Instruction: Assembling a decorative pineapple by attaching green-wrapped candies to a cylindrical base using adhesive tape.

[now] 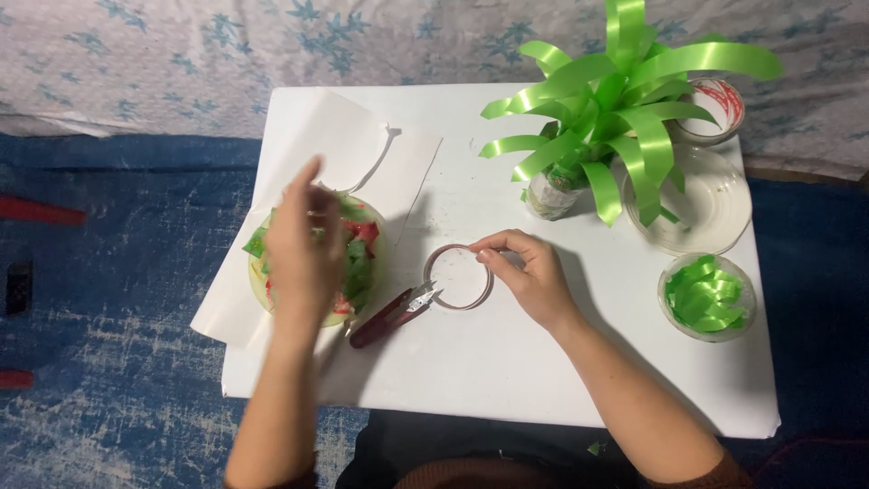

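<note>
My right hand (532, 273) pinches the rim of a thin clear ring (457, 277) lying on the white tabletop (507, 362). My left hand (303, 246) hovers, blurred, over a round dish (367, 263) filled with red and green scraps; I cannot tell whether its fingers hold anything. Small snips with dark red handles (389, 315) lie between the dish and the ring. A plant made of green ribbon strips (608, 109) stands in a small pot at the back right.
A white paper sheet (326, 145) lies under the dish. A clear empty dish (711, 204), a small cup of green strips (708, 297) and a tape roll (717, 107) sit at the right. Blue mat and patterned cloth surround the table.
</note>
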